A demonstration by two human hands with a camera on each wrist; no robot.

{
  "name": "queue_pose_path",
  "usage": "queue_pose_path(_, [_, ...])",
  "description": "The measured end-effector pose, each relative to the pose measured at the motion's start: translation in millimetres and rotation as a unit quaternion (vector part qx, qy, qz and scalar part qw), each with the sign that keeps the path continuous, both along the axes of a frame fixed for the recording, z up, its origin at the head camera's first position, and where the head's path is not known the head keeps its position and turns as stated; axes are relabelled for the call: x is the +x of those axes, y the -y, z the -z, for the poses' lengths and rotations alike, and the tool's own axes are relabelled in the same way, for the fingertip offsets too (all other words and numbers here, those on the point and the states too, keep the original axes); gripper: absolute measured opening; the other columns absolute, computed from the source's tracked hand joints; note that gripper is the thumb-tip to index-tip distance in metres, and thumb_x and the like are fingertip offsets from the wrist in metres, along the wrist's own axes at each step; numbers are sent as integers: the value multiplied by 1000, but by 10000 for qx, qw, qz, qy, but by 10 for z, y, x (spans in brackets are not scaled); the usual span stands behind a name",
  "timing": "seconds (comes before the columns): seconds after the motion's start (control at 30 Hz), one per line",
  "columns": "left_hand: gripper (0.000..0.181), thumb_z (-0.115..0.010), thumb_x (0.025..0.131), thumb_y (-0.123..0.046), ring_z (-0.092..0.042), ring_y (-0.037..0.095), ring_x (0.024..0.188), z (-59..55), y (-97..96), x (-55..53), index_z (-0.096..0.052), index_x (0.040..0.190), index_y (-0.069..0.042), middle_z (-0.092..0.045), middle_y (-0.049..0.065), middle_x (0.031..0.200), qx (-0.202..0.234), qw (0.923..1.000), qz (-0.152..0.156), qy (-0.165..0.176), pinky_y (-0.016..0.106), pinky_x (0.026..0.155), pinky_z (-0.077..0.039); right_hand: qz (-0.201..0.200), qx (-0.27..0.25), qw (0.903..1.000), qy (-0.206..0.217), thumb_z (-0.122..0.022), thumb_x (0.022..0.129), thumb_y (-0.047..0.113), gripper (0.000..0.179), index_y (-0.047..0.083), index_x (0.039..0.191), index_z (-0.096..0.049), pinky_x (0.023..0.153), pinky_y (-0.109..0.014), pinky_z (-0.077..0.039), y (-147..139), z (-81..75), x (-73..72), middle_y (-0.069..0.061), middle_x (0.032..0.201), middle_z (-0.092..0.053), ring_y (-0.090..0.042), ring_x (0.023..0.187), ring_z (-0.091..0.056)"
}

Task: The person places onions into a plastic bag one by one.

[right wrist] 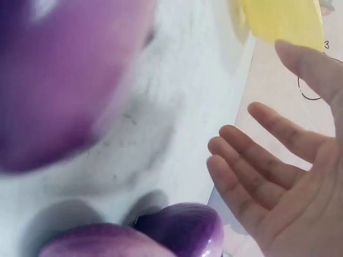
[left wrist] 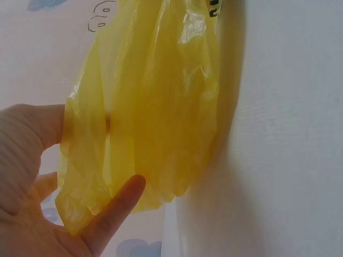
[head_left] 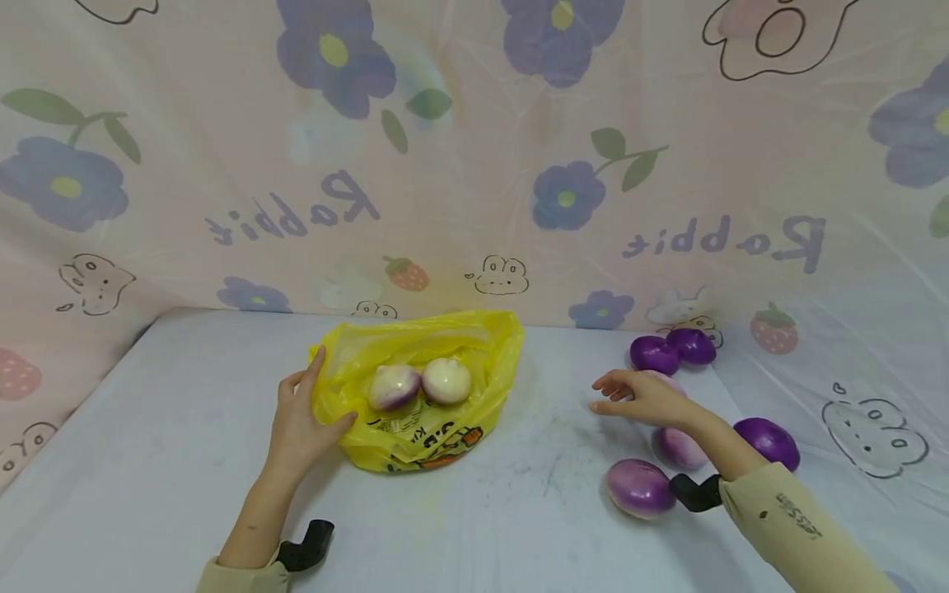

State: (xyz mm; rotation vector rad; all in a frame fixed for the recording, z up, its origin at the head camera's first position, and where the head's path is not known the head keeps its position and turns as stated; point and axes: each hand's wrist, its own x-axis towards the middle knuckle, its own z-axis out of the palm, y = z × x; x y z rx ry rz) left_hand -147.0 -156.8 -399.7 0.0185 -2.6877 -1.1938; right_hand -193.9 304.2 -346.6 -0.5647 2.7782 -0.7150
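Note:
A yellow plastic bag with its mouth spread lies on the white table. Inside sit two white-and-purple vegetables, one on the left and one on the right, looking like onions or turnips. My left hand holds the bag's left side; in the left wrist view a finger shows in front of the yellow film. Holding nothing, my right hand hovers with loosely bent fingers over the purple vegetables, partly covering a pale purple one. A larger purple one lies nearer to me.
Two deep purple vegetables, one beside another, touch at the back right. Another dark one lies behind my right forearm. A printed flower-and-rabbit sheet hangs behind the table.

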Motion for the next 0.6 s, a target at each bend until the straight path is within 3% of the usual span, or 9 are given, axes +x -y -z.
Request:
queue_pose_path(0.13, [95,-73,79,-13,-40,55,119,-10,-1,4,-16,155,-15,-24,36,140,0,10000,-8,5,66,98,-37,-156,-22,9996,254,-69,86,34,46,-2,114,-62,84,-39,-54,-49,19,13,-13,103,-67,-26,97,-65])
queue_pose_path(0.27, [95,-72,79,-13,-40,55,119,-16,-5,9,-16,155,-15,-24,36,140,-14,10000,-23,34,66,98,-37,-188,21,9952,956,-70,85,37,50,-1,117,-61,85,-41,-53,-81,-7,64,-9,104,-68,-26,98,-65])
queue_pose_path(0.43, [94,-72,78,-13,-40,55,119,-12,-10,9,-17,154,-14,-24,37,140,-33,10000,-18,11,67,98,-37,-341,144,9816,1876,-71,84,38,50,3,119,-61,82,-39,-52,-121,-33,156,-8,106,-66,-22,96,-63])
queue_pose_path(0.6, [94,-72,78,-12,-40,55,118,-5,-14,5,-17,154,-13,-24,37,139,-29,10000,10,-37,66,98,-36,-241,29,9639,2650,-73,82,36,47,6,117,-61,73,-38,-54,-134,-16,237,-7,102,-65,-20,88,-60])
